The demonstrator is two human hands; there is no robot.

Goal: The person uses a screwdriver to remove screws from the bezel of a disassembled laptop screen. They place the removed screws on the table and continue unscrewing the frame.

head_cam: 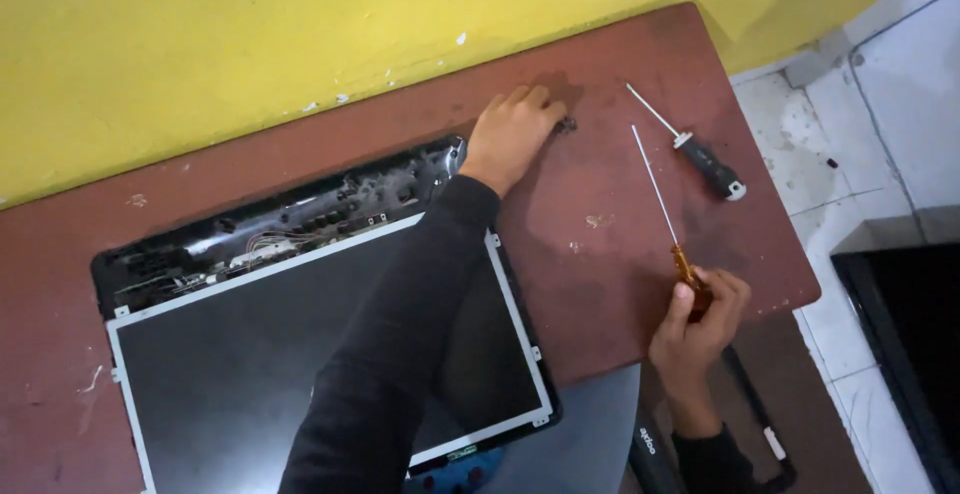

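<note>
Right hand (700,319), lower right of frame, gripped amber-handled long-shaft screwdriver (664,211); shaft pointed up-left toward small dark bits, possibly screws (566,125), upper centre. Left hand (512,134) lay nearer, fingers curled down beside them; whether pinching anything, unclear.

Panel (300,354) on table (620,284); screwdriver (700,162) right.
</note>
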